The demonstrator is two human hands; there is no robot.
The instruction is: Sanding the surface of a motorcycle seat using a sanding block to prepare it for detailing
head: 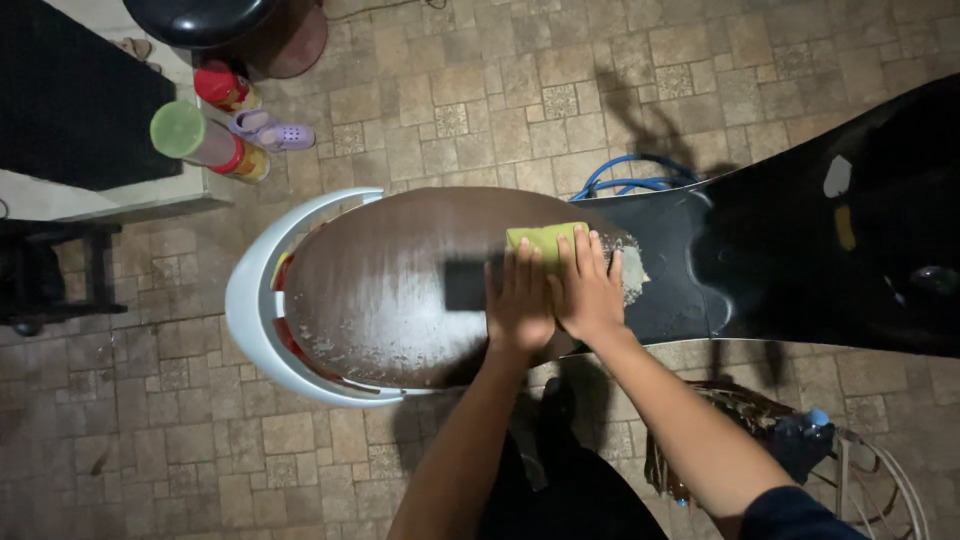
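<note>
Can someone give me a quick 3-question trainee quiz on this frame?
1. True or false: both hands press on the green sponge.
2. What does the sponge lie on? A) floor tiles B) brown scooter seat C) stool
3. What blue thing lies on the floor beyond the seat?

Key:
1. True: left hand and right hand lie flat, side by side.
2. B
3. A blue hose.

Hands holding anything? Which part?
Both hands, left hand and right hand, press flat on a yellow-green rectangular sponge atop the brown scooter seat; no closed grip, palms cover its near half.
</note>
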